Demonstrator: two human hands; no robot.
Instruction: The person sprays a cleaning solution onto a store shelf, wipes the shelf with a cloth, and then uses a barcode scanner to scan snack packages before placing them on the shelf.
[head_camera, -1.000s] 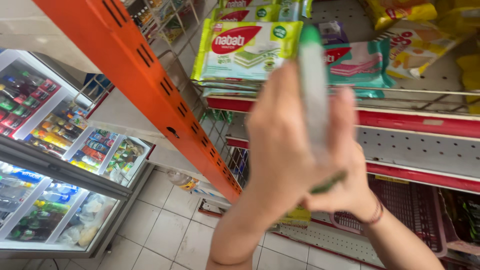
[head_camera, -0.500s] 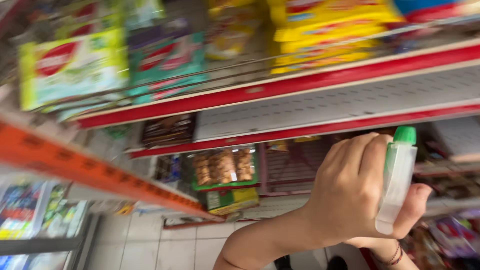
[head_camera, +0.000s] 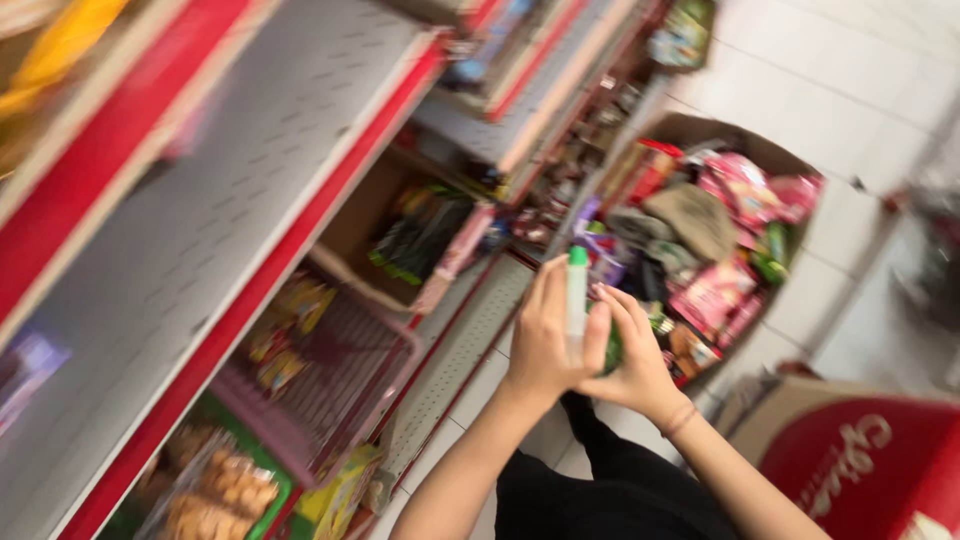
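Left hand: my left hand (head_camera: 543, 345) is raised in front of me, fingers wrapped around a slim pale tube (head_camera: 576, 305) with a green cap, gripping it upright.
Right hand: my right hand (head_camera: 630, 355) comes in from the other side, fingers curled against the lower part of the same tube and something green beside it; I cannot tell whether it grips firmly or only touches.
Tube: it stands between both palms, cap pointing up, in the air in front of the shelving, just above my dark-clothed lap.
Cardboard box: just behind my hands a large open brown carton (head_camera: 700, 130) sits on the tiled floor, heaped with loose snack packets (head_camera: 715, 295), mostly pink, red and green, with a drab pouch on top. The view is blurred, so I cannot make out single packets.
Lower shelf: to the left of my hands a brown tray box (head_camera: 365, 215) on the shelf holds dark green packets.
Pink basket: nearer the left edge, a pink wire basket (head_camera: 330, 385) carries a few yellow packets.
Bottom left: a green tray (head_camera: 275, 495) holds clear bags of brown biscuits.
Shelving: grey perforated shelves (head_camera: 215, 200) with red front edges run diagonally across the left half.
Right corner: a red and brown box (head_camera: 855, 465) stands on the floor, near my right forearm.
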